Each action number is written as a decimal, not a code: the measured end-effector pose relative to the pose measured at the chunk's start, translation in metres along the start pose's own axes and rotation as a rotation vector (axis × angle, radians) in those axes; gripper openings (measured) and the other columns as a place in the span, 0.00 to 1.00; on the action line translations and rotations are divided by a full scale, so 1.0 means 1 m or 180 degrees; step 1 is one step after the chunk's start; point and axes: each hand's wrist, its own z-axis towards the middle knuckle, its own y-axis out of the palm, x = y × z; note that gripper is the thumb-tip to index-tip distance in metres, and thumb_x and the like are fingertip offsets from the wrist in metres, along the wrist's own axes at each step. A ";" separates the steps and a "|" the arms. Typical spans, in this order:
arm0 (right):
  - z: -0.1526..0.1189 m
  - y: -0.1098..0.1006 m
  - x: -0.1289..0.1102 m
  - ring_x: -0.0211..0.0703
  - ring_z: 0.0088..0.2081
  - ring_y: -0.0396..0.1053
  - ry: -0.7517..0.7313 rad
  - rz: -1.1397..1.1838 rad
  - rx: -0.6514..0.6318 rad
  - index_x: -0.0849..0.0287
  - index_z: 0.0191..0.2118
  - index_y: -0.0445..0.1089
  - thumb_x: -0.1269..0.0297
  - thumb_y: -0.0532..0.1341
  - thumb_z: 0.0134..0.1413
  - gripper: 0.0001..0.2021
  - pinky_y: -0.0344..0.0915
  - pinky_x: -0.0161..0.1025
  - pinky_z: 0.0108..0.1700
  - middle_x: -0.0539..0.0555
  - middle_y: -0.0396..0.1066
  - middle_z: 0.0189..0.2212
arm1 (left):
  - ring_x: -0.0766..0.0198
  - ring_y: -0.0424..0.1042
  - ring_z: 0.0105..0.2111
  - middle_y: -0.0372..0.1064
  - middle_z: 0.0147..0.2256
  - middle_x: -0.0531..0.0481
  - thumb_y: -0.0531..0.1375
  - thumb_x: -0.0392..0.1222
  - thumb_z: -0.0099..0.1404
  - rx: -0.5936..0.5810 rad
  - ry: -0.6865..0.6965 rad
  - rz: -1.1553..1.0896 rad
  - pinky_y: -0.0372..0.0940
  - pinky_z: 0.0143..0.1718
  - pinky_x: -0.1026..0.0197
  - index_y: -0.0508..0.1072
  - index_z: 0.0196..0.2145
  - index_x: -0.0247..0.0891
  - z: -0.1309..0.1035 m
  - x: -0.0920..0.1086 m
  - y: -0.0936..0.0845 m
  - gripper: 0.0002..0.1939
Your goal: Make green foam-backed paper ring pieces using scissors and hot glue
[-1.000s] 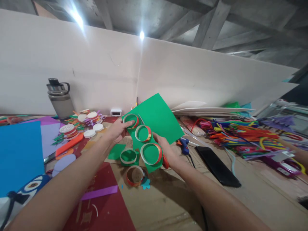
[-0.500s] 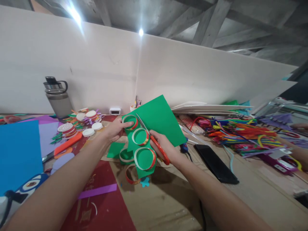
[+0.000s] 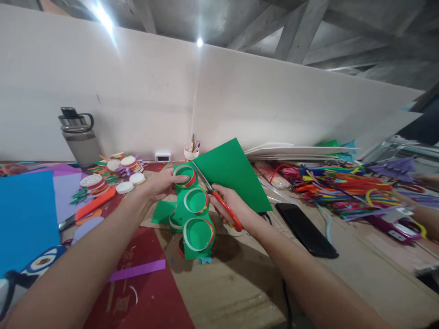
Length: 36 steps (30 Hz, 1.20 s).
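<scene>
My left hand [image 3: 160, 183] pinches the top one of three red-and-white paper rings [image 3: 212, 234] along with the green paper [image 3: 181, 194] beneath it. The rings stand in a column on that green strip. Orange-handled scissors [image 3: 228, 212] are in my right hand [image 3: 236, 201], their blades pointing up and left along the strip's right side. Behind the blades, the large green sheet [image 3: 236, 176] slants up to the right; whether it still joins the strip near the top is hard to see. Another ring [image 3: 174, 222] and a small green piece [image 3: 163, 212] lie underneath, partly hidden.
A black phone [image 3: 307, 230] and piled pipe cleaners [image 3: 343, 187] lie to the right, with another person's arm [image 3: 421, 212] at the edge. On the left are a water bottle [image 3: 80, 139], blue paper [image 3: 27, 219], an orange cutter [image 3: 96, 203] and white lids [image 3: 125, 187].
The strip with the rings has swung slightly down and left at its lower end. Its gap from the large green sheet has widened, and the sheet has shifted a little right.
</scene>
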 end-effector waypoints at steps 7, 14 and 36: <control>0.003 0.001 -0.002 0.32 0.13 0.54 0.0302 -0.0112 0.0007 0.53 0.28 0.55 0.49 0.55 0.58 0.15 0.49 0.30 0.14 0.41 0.55 0.15 | 0.58 0.77 0.27 0.77 0.31 0.42 0.70 0.37 0.50 -0.0224 -0.0081 -0.0058 0.71 0.26 0.63 0.79 0.32 0.35 0.000 0.001 -0.001 0.10; 0.001 0.005 -0.014 0.32 0.13 0.52 0.0512 -0.0068 -0.0029 0.53 0.26 0.54 0.51 0.55 0.57 0.15 0.50 0.30 0.13 0.42 0.52 0.16 | 0.61 0.76 0.28 0.77 0.31 0.44 0.70 0.35 0.49 -0.0078 -0.0210 0.0018 0.73 0.32 0.62 0.79 0.35 0.34 0.004 -0.004 -0.017 0.13; 0.000 0.007 -0.010 0.36 0.16 0.58 0.0629 0.0251 -0.0761 0.53 0.26 0.52 0.52 0.52 0.61 0.15 0.57 0.35 0.19 0.44 0.58 0.18 | 0.59 0.76 0.32 0.77 0.34 0.44 0.70 0.36 0.50 -0.0198 -0.0564 0.0089 0.72 0.35 0.60 0.78 0.39 0.34 0.002 -0.009 -0.038 0.16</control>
